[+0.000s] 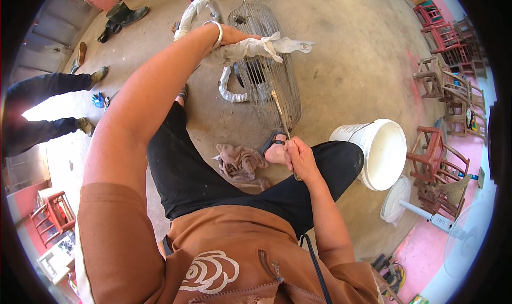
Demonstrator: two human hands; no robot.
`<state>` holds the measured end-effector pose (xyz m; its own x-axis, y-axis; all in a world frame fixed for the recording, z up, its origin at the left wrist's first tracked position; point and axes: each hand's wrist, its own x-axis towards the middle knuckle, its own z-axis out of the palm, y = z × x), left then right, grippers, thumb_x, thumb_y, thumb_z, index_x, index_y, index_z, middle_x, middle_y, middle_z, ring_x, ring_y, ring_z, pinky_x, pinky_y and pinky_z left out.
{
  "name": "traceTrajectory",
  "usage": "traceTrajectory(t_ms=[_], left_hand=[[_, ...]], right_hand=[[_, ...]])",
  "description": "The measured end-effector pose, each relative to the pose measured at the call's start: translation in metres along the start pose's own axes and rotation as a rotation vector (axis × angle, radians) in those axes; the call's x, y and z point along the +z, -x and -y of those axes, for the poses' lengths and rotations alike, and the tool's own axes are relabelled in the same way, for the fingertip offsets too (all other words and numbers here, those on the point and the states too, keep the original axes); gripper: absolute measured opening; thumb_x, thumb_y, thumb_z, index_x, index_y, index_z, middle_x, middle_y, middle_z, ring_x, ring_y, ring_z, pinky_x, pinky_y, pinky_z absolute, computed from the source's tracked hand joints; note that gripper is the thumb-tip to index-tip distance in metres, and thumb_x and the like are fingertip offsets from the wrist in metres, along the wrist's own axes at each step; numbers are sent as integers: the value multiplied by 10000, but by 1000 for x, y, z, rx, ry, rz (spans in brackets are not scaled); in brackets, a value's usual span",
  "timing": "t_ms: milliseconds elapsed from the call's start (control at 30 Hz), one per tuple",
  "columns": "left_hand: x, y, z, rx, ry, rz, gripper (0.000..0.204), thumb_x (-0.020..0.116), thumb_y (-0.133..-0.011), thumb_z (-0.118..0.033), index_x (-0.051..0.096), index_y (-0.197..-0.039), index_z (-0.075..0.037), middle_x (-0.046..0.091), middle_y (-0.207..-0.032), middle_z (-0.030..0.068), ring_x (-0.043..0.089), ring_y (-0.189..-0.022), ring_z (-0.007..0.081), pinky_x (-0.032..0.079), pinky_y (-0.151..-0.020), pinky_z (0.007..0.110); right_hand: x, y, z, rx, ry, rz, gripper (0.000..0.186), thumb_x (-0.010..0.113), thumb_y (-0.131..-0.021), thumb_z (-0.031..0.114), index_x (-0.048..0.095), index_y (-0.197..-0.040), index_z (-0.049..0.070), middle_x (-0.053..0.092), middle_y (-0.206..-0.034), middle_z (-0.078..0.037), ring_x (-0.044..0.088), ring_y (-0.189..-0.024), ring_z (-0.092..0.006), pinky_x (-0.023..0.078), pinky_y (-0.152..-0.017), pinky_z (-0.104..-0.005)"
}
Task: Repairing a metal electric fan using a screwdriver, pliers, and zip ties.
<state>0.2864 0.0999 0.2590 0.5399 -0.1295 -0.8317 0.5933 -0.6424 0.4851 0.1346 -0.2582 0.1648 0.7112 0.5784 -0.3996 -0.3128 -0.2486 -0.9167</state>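
My left hand (236, 35), with a pale bangle at its wrist, reaches to the far side and is closed on a bar wrapped in whitish plastic (242, 50). A knot of the wrapping stands near the bar's right end. Its fingers are partly hidden. My right hand (302, 158), above my right knee, is closed around a thin stick-like tool (281, 111); the tool's far tip points up toward a wire cage (288, 88). This long, rounded cage lies beyond my feet, under the wrapped bar. Curved wrapped pieces (229, 91) show beside it.
A brown cloth (240, 163) lies crumpled between my feet. Right of my knee a white bucket (368, 149) lies tilted, its lid (396, 200) nearby. Wooden chairs (426, 155) and a fan (464, 234) line the right wall. Another person's legs (50, 91) stand at left, near boots (125, 14).
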Motion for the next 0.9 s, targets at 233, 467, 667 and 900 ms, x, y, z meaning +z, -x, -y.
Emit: traceTrajectory(t_ms=[233, 467, 667, 900], left_hand=[[13, 33, -7, 216, -107, -240, 1015, 597, -646, -865, 666, -1197, -16, 644, -1191, 163, 600, -1086, 257, 474, -894, 373], [10, 17, 1, 196, 16, -224, 1012, 608, -656, -851, 655, -1208, -4, 637, -1208, 161, 594, -1091, 254, 472, -907, 368], [7, 8, -1, 116, -10, -253, 1011, 589, -670, -856, 657, -1196, 4, 628, -1226, 161, 593, -1088, 253, 471, -911, 366], [8, 11, -4, 58, -3, -243, 977, 579, -690, -848, 671, -1171, -2, 654, -1173, 147, 613, -1053, 240, 481, -895, 348]], right_hand=[[3, -7, -13, -18, 60, -46, 299, 444, -1033, 261, 512, -826, 56, 462, -572, 17, 418, -448, -59, 351, -445, -229], [11, -12, -13, 61, -284, 87, 296, 475, -1023, 266, 535, -850, 33, 525, -622, -23, 504, -496, -76, 390, -469, -251], [30, -17, -17, -333, 304, -349, 320, 491, -1017, 260, 529, -797, 30, 513, -641, -29, 522, -500, -99, 391, -470, -270], [34, -24, -32, -122, 108, -214, 339, 497, -1018, 302, 503, -832, 19, 455, -605, -67, 511, -484, -157, 415, -499, -347]])
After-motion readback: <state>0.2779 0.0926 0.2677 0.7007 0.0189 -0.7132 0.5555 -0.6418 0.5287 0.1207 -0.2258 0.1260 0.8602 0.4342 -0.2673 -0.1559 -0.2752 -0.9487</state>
